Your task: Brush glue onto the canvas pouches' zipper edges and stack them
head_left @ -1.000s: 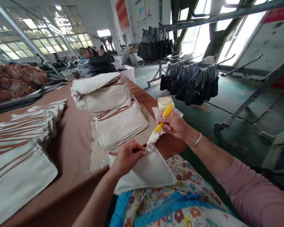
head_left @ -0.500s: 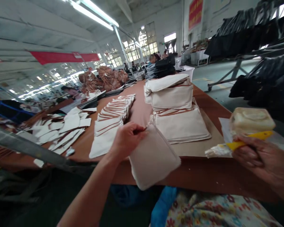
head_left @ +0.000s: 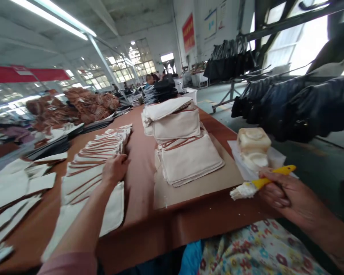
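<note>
My left hand (head_left: 114,169) lies at the right edge of a fanned row of white fabric panels with brown edging (head_left: 96,154). Its fingers are curled, and what they hold, if anything, is hidden. Under and beside my left forearm is the row's front white panel (head_left: 114,208). My right hand (head_left: 278,193) grips a yellow-handled brush (head_left: 259,184), its bristles coated in white paste and pointing left. Just behind the brush stands a cream plastic container (head_left: 253,142) with a white inside. A tall stack of white panels (head_left: 190,158) occupies the middle of the table.
Beige board (head_left: 172,196) lies under the stack on the brown table (head_left: 141,191). Loose white pieces (head_left: 11,185) are at the left, with brown bundles (head_left: 86,105) farther back. Racks of dark items (head_left: 292,103) stand to the right. Several people are in the background.
The single panel my left hand held over the table edge is out of that hand's view. The hand has moved left to the fanned row. My head has turned right; the brush stays in my right hand.
</note>
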The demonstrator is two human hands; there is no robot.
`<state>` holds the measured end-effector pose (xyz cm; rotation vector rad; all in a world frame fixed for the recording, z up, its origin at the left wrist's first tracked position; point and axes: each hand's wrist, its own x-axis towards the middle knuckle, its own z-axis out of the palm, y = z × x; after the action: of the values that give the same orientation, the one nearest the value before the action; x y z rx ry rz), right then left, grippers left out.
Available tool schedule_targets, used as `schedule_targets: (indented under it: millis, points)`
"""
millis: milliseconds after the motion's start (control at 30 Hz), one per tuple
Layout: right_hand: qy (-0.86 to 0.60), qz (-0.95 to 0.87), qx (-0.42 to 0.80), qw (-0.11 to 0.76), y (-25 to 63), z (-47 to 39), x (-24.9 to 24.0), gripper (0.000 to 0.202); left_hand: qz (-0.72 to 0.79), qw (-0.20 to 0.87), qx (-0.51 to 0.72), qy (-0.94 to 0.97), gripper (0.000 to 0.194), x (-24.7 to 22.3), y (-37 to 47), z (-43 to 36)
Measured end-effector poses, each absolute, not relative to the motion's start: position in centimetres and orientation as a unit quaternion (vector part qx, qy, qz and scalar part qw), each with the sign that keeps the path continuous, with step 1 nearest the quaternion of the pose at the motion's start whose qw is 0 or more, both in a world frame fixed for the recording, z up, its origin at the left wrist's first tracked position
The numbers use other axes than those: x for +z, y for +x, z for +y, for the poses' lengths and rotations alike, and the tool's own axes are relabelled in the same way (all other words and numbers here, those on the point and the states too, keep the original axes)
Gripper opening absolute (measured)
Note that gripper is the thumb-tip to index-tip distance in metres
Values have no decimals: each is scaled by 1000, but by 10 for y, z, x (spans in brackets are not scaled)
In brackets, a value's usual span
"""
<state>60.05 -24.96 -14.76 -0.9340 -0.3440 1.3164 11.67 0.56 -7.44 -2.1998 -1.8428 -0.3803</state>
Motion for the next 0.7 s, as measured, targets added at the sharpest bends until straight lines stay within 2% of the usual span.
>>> schedule_targets:
  millis: [167,300,467,700]
  points:
    - [-388,-148,557,719,611,-248,-144,22,-482,70,-124,-864,31,-121,292,21]
    - [-389,-139,534,737,615,-255,-141,24,-488,52,-107,-864,36,-138,394,40]
    - [-399,-119,498,760,633,-268,-146,24,-530,34,-73,-844,37,-141,443,61]
    - [-360,-110,507,775,651,-266,-151,21,-581,6,-23,-813,49,-137,454,58]
